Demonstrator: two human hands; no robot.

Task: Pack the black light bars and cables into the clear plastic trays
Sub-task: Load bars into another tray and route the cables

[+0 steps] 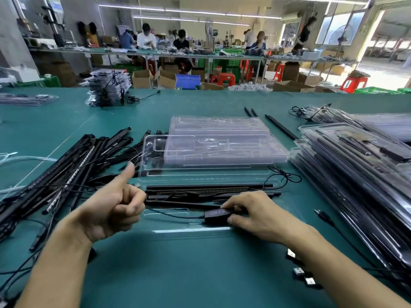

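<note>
The right hand [251,216] pinched the controller [216,215] between thumb and fingers, on the near tray [193,231]. Bars [209,191] lay in that tray's far side. The left hand [113,210] was fisted, thumb raised, with nothing visible in it. A pile of loose bars [73,165] lay to the left.

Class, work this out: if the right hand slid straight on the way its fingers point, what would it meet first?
Beyond the controller it pinches, the right hand would likely meet the left hand, though depth is unclear.
</note>
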